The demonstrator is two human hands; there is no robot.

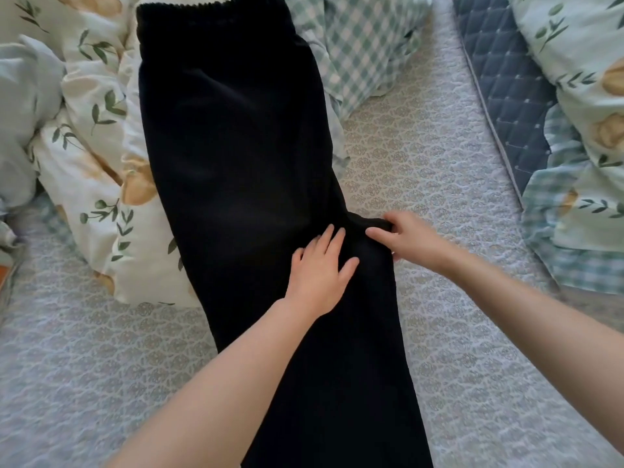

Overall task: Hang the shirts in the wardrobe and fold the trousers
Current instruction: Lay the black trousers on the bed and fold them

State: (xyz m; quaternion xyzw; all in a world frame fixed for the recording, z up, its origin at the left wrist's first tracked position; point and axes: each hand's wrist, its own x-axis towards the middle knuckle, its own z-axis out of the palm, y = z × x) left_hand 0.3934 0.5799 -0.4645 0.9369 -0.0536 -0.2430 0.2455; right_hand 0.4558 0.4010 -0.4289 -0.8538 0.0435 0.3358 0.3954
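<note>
The black trousers [236,130] lie stretched along the bed [439,157], waistband [209,10] at the far end and legs running back towards you, seemingly stacked one on the other. Your left grip [319,268] lies flat on the cloth, fingers spread and holding nothing, likely pinning the layers so they cannot slide. Your right grip [405,239] pinches the point of fabric jutting from the right edge, probably the crotch, to tuck it in and square that side before folding. The floral duvet [98,96] crowds the left edge
</note>
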